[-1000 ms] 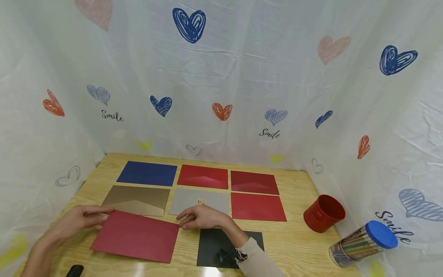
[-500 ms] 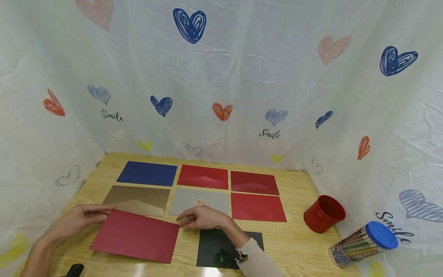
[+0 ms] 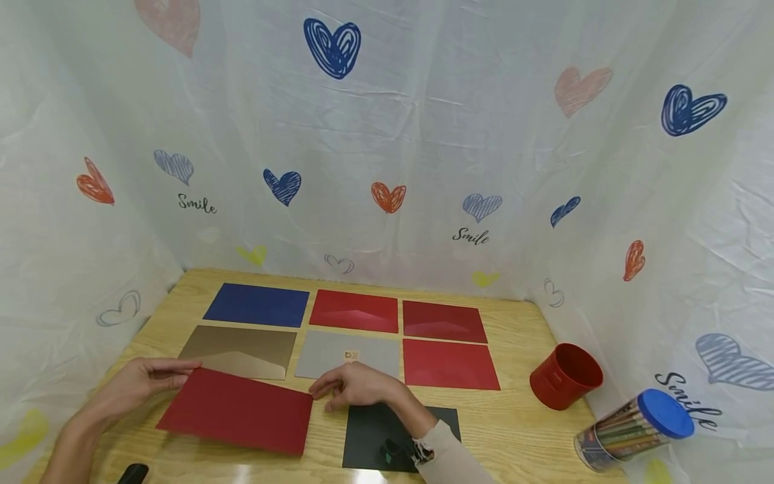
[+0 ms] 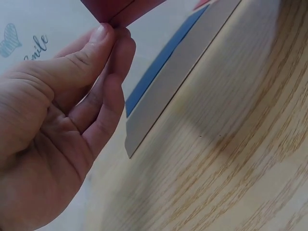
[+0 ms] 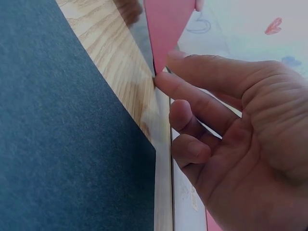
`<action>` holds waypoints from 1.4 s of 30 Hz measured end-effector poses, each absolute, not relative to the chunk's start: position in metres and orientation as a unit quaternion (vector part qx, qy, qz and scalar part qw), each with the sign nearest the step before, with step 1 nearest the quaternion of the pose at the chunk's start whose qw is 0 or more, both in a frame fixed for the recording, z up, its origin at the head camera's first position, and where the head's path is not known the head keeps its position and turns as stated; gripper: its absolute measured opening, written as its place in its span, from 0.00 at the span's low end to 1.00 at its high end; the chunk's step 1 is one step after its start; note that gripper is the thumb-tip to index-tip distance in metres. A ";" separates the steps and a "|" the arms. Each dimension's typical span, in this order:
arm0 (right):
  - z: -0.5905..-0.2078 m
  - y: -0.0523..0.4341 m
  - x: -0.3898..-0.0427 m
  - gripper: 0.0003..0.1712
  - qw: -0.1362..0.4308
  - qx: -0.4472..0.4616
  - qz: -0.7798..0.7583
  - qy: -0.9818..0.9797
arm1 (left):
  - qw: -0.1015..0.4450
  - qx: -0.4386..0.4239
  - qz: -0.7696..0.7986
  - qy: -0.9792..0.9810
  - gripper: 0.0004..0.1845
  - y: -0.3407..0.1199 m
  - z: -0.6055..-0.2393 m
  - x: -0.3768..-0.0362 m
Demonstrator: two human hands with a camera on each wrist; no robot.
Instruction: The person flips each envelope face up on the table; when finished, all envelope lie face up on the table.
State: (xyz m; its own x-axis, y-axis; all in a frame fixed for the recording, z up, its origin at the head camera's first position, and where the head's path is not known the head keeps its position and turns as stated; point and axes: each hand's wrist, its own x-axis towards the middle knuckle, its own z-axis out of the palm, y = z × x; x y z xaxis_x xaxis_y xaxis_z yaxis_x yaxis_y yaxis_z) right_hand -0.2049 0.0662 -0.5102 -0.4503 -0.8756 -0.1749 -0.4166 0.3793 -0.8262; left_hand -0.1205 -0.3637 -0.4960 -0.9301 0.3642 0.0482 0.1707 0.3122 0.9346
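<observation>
The word "Smile" stands in black script on the white heart-printed plastic curtain (image 3: 423, 134) behind the light wooden table (image 3: 520, 430): once beyond the table's far left corner, once beyond its far edge near the right, and once low down, right of the table. It also shows reversed in the left wrist view.

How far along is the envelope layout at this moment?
Six envelopes already lie in two rows of three, from the blue envelope at the back left. In hand: the left hand and right hand pinch opposite corners of a red envelope, still crooked. The black envelope lies in front.
</observation>
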 end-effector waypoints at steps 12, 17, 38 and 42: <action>-0.510 0.065 -0.197 0.18 0.259 -0.426 -0.323 0.805 | 0.068 0.140 0.528 0.835 0.17 -0.361 -0.494 -0.120; -0.511 0.062 -0.195 0.18 0.241 -0.429 -0.310 0.814 | 0.053 0.108 0.492 0.862 0.17 -0.358 -0.493 -0.119; -0.515 0.056 -0.190 0.19 0.230 -0.426 -0.312 0.818 | 0.039 0.092 0.470 0.877 0.15 -0.354 -0.494 -0.122; -0.518 0.054 -0.189 0.19 0.234 -0.418 -0.318 0.819 | 0.051 0.081 0.469 0.878 0.16 -0.352 -0.493 -0.122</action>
State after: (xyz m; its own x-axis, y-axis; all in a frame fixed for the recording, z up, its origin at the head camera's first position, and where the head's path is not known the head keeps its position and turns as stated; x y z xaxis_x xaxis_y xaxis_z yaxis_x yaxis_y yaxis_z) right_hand -0.1892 0.0540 -0.5182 -0.5422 -0.8320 -0.1173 -0.5352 0.4496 -0.7151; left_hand -0.1222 -0.3525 -0.4935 -0.9816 0.1905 -0.0136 0.0947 0.5476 0.8314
